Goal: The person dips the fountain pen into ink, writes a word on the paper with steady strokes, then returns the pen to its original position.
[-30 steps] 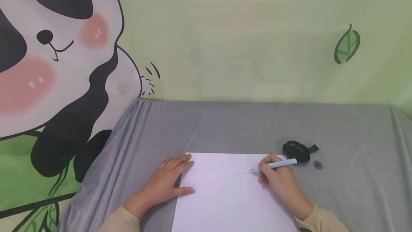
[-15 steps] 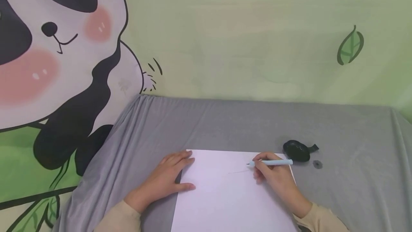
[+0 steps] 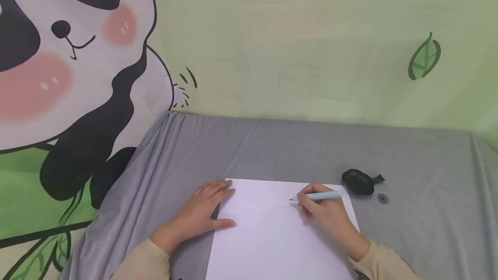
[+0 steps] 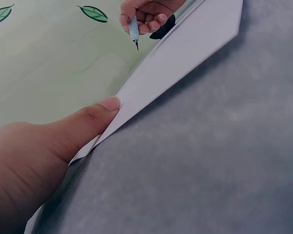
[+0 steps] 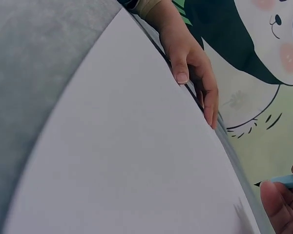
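A white sheet of paper (image 3: 264, 245) lies on the grey cloth. Along its left edge rests my left hand (image 3: 194, 213), fingers spread, with thumb and fingertips on the paper; the left wrist view has that thumb (image 4: 95, 119) on the sheet's edge. My right hand (image 3: 328, 217) pinches a light blue pen (image 3: 324, 195) over the upper right part of the sheet. The pen's dark tip points left, just above a thin, faint line (image 3: 282, 207) drawn on the paper. In the right wrist view the pen (image 5: 288, 181) shows at the right edge between the fingertips.
A black oval object with a short tab (image 3: 358, 182) lies by the sheet's upper right corner. Beside it is a small dark round piece (image 3: 383, 198). Behind the grey cloth (image 3: 272, 146) stands a green wall (image 3: 292, 55) with a panda picture (image 3: 78, 77).
My right hand has moved left with the pen, its tip leaving the line's right end and now hovering over the line. The left hand stays on the paper's edge. The head view has shifted slightly.
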`<action>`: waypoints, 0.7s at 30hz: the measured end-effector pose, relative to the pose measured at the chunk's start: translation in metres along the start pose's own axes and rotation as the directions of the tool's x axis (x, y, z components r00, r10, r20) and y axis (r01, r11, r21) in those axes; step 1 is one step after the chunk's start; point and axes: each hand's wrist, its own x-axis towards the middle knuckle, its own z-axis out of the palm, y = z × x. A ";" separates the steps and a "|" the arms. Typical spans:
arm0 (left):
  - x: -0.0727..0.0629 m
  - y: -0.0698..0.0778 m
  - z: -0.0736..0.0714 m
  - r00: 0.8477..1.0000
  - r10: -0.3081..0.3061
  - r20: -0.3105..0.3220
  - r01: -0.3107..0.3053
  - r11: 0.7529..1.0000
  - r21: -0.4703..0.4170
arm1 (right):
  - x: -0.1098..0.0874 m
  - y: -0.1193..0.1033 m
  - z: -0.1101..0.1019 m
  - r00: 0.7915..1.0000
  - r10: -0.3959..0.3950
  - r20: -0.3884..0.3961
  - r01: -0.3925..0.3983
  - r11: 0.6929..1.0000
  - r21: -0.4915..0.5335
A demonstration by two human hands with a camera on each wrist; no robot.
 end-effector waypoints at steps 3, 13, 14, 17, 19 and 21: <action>0.001 0.000 -0.001 1.000 -0.002 0.008 0.003 1.000 0.000 | 0.001 -0.001 0.002 1.000 -0.019 0.007 0.019 1.000 -0.023; 0.001 0.002 -0.002 1.000 0.004 0.012 -0.004 1.000 0.001 | 0.002 0.005 0.009 1.000 -0.008 -0.019 0.006 0.995 -0.103; 0.001 0.002 -0.002 1.000 0.005 0.012 -0.005 1.000 -0.001 | 0.002 0.006 0.010 1.000 -0.007 -0.026 0.005 0.994 -0.107; 0.001 0.001 -0.001 1.000 0.008 0.010 -0.008 1.000 -0.004 | 0.002 0.008 0.011 0.999 -0.009 -0.044 0.003 0.993 -0.119; 0.001 0.001 -0.001 1.000 0.011 0.009 -0.010 1.000 -0.005 | 0.002 0.009 0.011 0.999 -0.014 -0.046 0.009 0.993 -0.117; 0.000 0.000 -0.001 1.000 0.012 0.008 -0.012 1.000 -0.004 | 0.003 0.010 0.011 0.999 -0.021 -0.043 0.016 0.994 -0.112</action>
